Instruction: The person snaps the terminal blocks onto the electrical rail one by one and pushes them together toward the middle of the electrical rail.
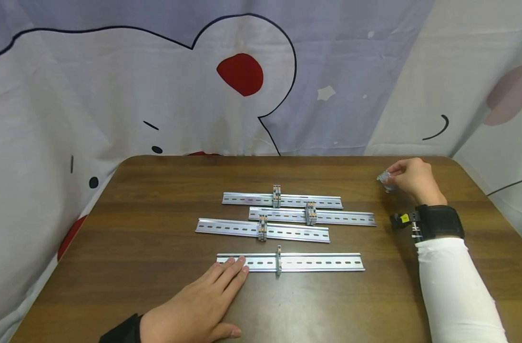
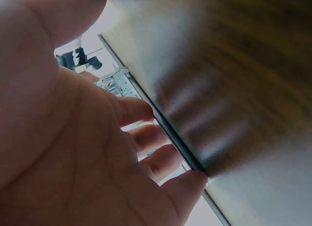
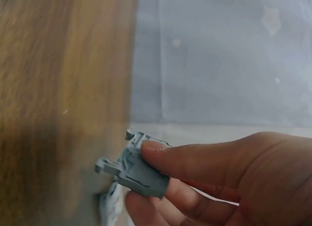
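Note:
My left hand lies with straight fingers on the left end of the nearest slotted metal DIN rail. One thin grey terminal block stands upright near that rail's middle. In the left wrist view, the fingertips press along the rail's dark edge. At the table's far right, my right hand pinches a grey terminal block between thumb and fingers. Just below it, another grey piece shows partly, overlapped by the held block and fingers.
Behind the nearest rail lie three more DIN rails, each carrying a small group of terminal blocks. The brown wooden table ends at a printed cloth hanging behind it.

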The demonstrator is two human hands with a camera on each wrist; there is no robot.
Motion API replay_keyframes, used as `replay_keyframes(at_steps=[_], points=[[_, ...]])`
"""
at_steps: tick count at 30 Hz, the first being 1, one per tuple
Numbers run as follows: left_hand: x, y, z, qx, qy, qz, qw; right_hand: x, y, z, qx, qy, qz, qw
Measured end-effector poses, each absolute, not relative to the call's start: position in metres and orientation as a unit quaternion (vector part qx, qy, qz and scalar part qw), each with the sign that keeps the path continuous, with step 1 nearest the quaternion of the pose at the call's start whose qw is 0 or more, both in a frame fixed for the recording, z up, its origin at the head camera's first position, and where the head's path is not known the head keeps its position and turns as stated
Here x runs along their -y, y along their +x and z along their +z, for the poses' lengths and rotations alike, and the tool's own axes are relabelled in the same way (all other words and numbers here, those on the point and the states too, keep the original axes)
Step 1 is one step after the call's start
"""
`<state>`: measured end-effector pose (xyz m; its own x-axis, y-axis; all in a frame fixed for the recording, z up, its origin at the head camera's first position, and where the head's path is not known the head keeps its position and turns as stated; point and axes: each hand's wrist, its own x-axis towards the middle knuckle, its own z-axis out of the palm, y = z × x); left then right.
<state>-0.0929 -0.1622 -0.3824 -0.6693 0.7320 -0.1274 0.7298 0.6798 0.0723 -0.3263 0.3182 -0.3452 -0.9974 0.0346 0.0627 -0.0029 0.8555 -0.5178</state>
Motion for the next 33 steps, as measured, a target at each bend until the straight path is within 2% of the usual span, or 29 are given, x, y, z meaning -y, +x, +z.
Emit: replay_keyframes(at_steps=[6, 11, 23, 33], points=[[0.161, -0.097, -0.386, -0.912, 0.406, -0.003, 0.062, -0.310, -0.320, -0.332, 0.957, 0.022, 0.288, 0.019], [0.160, -0.101, -0.386, -0.912, 0.405, 0.001, 0.067, -0.300, -0.310, -0.319, 0.959, 0.051, 0.277, 0.031], [0.158, -0.109, -0.385, -0.912, 0.404, -0.003, 0.069, -0.270, -0.272, -0.283, 0.961, 0.095, 0.261, 0.019], [0.154, -0.115, -0.386, -0.913, 0.399, 0.001, 0.079, -0.253, -0.241, -0.274, 0.962, 0.125, 0.241, 0.001]])
